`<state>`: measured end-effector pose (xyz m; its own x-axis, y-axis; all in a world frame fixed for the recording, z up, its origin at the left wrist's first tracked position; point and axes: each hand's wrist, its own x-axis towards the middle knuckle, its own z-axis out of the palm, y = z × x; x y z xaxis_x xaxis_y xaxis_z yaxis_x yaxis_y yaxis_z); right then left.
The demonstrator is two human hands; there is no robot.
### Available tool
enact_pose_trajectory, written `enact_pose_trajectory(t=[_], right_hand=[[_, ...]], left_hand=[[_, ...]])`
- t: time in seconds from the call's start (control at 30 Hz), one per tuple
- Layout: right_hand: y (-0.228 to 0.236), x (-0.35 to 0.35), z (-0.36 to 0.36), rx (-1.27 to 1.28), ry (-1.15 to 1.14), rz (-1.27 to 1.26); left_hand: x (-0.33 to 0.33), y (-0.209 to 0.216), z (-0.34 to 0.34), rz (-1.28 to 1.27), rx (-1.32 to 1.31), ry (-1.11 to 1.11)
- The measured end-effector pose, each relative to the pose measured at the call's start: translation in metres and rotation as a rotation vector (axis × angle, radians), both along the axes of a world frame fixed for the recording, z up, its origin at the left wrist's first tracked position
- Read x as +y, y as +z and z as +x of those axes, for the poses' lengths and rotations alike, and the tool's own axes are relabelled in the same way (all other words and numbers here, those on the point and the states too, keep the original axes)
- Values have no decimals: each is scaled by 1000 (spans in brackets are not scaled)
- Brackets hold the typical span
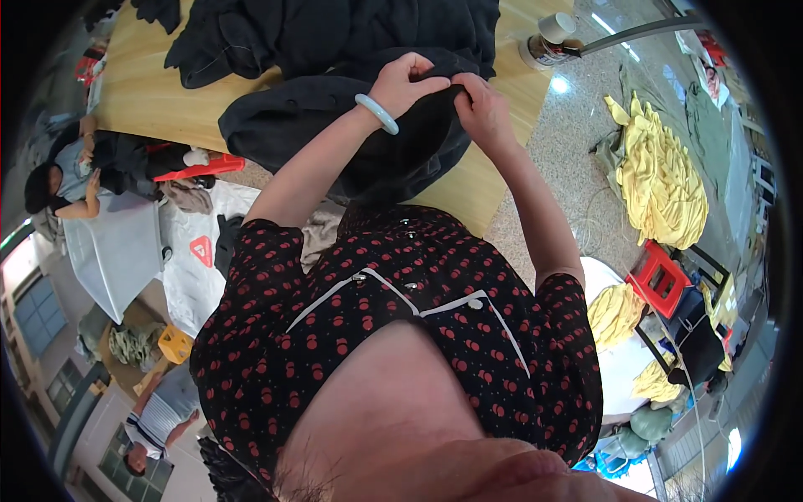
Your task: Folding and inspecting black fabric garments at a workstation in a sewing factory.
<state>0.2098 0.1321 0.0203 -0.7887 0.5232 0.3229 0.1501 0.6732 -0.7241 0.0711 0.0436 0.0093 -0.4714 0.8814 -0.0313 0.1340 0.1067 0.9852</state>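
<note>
— What do I have in hand?

— One black garment (368,125), lying on the near edge of the wooden table (150,92). My left hand (406,84) and right hand (481,109) meet on a fold of it; the fingers of both are pinched shut on the cloth, nearly touching each other. One pale bangle (376,113) sits on my left wrist.

— Anything else on the table?

— One larger heap of dark clothes (335,29) just behind the garment, and one roll of tape (548,42) near the far right corner.

— And around it?

— On the floor I count three piles of yellow cloth: a big one (661,180) well to the right, two smaller (615,314) (657,381) lower down, with one red stool (658,276) between. Two other people are at the left: one seated (71,180), one lower (159,418).
</note>
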Motion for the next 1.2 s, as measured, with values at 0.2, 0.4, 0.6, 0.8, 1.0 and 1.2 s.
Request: enact_pose_trajectory(t=[0.2, 0.4, 0.6, 0.8, 1.0, 1.2], right_hand=[[1, -4, 3, -85, 13, -56], [-1, -5, -1, -86, -35, -115], [-7, -2, -1, -135, 34, 145], [-4, -3, 0, -251, 134, 262], [-8, -5, -1, -305, 183, 321], [-9, -7, -2, -313, 203, 344]], left_hand=[[-9, -8, -5, -159, -25, -33], [0, -9, 0, -212, -99, 59], [-2, -6, 4, -249, 89, 50], [-13, -2, 2, -346, 486, -300], [-19, -5, 19, -424, 568, -176], [-23, -17, 24, -333, 601, -89]])
